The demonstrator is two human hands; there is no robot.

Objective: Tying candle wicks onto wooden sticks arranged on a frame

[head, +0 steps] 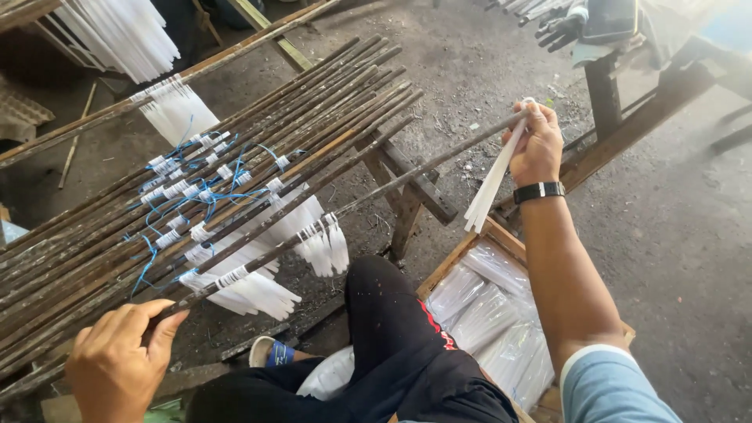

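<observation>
rods (235, 157) on trestle (407, 196), left | box (501, 235) right of knee (384, 298) | strips (489, 184) above box

**What lies around me**

Beside my knee sits a shallow wooden crate (501, 235) packed with clear plastic packets of white sticks (486, 313). Ahead, a row of dark wooden poles (258, 133) rests on a rough wooden trestle (407, 196), with white bundles tied in blue string (196, 196) hanging from them. More white strips (125, 35) hang at the upper left. A black glove (560, 31) lies on a wooden bench (627, 117) at the upper right. The dusty grey floor (666, 235) spreads beneath.
</observation>
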